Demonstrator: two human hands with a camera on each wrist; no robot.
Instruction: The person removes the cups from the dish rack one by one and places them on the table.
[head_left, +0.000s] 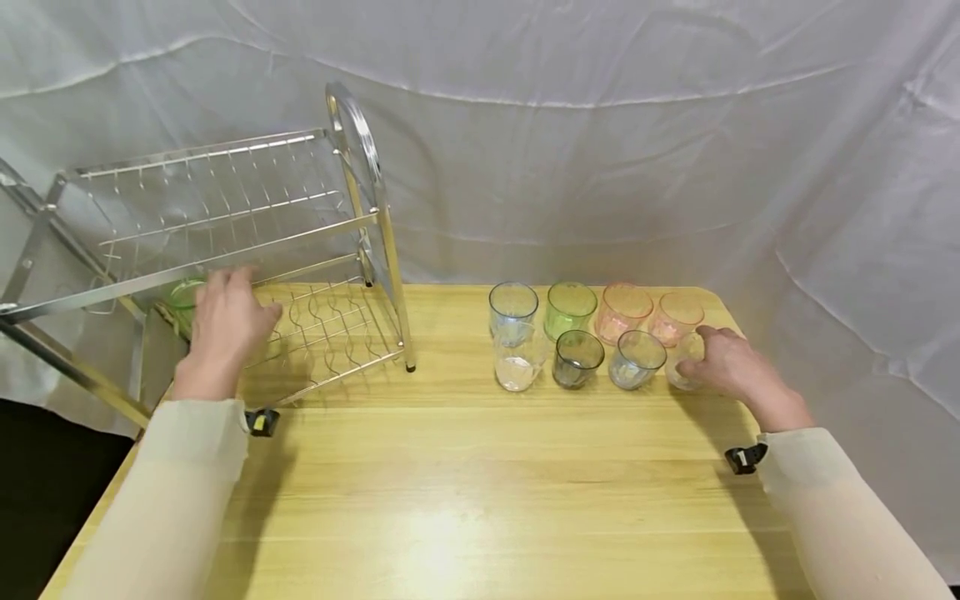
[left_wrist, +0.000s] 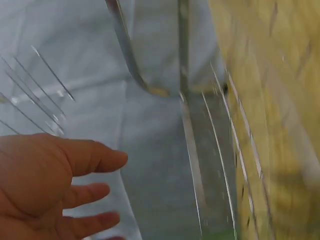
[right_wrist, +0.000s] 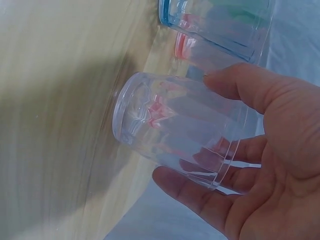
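My right hand (head_left: pixel 731 364) is at a clear plastic cup (right_wrist: pixel 175 120) at the right end of the front row. In the right wrist view the thumb lies on one side of the cup near its rim, and the fingers curl round the other side; the cup's base is at the tabletop. My left hand (head_left: pixel 225 325), slightly blurred, is at the metal dish rack (head_left: pixel 322 225), just right of a green cup (head_left: pixel 182 298) on the lower tier. In the left wrist view its fingers are apart and hold nothing; the green cup is mostly outside that view.
Other cups stand in two rows: blue (head_left: pixel 513 308), green (head_left: pixel 572 308), pink (head_left: pixel 624 310) and another pink (head_left: pixel 677 315) behind; clear (head_left: pixel 516 371), dark grey (head_left: pixel 577 360) and grey-blue (head_left: pixel 636 358) in front. A grey cloth (head_left: pixel 600 167) hangs behind the wooden table (head_left: pixel 487 475).
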